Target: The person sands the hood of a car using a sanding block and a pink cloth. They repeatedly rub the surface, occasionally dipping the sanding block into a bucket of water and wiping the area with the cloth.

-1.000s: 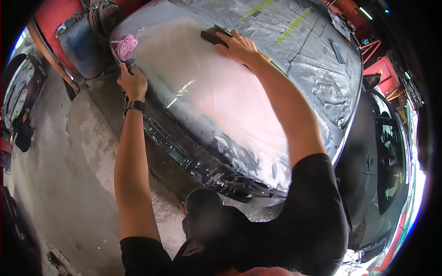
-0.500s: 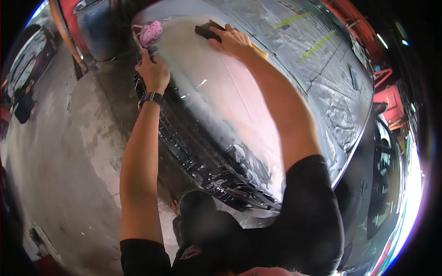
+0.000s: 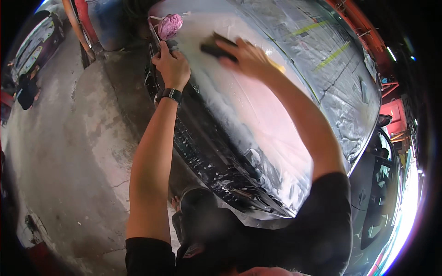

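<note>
Under my right hand [image 3: 248, 57], blurred by motion, is a dark folded piece of sandpaper [image 3: 218, 47], held flat on the car's front panel [image 3: 262, 103]. Milky wet residue covers this pale pinkish surface. Further left, my left hand [image 3: 174, 69], wearing a dark wristband, bears on the panel's front edge with its fingers bent; what the fingertips grip, if anything, is hidden. Just beyond them a pink mesh puff [image 3: 170, 26] with a white cord lies on the panel. A yellow patch [image 3: 277, 66] shows by my right wrist; I cannot tell what it is.
Clear plastic sheeting [image 3: 343, 64] covers the car beyond the panel. Its black lower front [image 3: 207, 161] is spattered with white. A blue bin [image 3: 108, 25] stands at the far left on the concrete floor [image 3: 78, 152]. Another dark car [image 3: 368, 198] is at the right.
My right hand has slid the sandpaper nearer to me across the panel. The left hand stays at the edge by the pink puff. The whole view has shifted somewhat.
</note>
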`<action>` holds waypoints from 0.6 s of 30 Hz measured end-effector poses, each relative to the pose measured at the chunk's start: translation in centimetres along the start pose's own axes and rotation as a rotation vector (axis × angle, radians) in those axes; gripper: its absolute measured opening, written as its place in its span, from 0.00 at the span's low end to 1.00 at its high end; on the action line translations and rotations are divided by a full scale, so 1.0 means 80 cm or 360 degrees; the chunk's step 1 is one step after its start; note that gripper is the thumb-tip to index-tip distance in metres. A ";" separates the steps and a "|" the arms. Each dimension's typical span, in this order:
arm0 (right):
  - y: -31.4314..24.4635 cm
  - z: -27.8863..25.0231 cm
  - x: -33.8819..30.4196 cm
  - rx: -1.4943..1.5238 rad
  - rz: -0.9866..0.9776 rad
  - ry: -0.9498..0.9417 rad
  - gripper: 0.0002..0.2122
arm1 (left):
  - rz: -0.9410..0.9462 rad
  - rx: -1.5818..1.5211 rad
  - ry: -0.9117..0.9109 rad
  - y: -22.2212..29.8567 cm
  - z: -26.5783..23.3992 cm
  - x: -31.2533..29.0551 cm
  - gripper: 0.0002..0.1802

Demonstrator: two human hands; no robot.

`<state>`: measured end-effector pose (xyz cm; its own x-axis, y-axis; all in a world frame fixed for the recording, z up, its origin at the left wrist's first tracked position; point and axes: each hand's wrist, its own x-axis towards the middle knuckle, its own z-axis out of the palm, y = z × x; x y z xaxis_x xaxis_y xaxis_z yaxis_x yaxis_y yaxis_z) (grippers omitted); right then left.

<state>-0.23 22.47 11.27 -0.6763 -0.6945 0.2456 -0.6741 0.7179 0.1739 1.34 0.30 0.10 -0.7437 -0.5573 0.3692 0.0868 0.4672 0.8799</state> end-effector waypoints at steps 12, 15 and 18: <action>-0.047 -0.060 -0.224 0.0085 -0.0093 0.0025 0.28 | -0.0051 0.0097 0.0079 -0.001 -0.010 0.003 0.33; -0.004 -0.044 -0.156 0.0057 -0.0016 -0.0218 0.28 | -0.0037 0.0085 0.0006 -0.009 -0.011 0.003 0.34; 0.070 -0.001 -0.027 -0.0038 0.0121 0.0041 0.27 | 0.0037 0.0019 -0.0050 0.000 0.002 0.000 0.33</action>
<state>-2.53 27.98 11.81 -0.7171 -0.6369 0.2831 -0.6138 0.7695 0.1765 1.24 0.46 0.06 -0.7621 -0.5242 0.3799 0.0967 0.4881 0.8674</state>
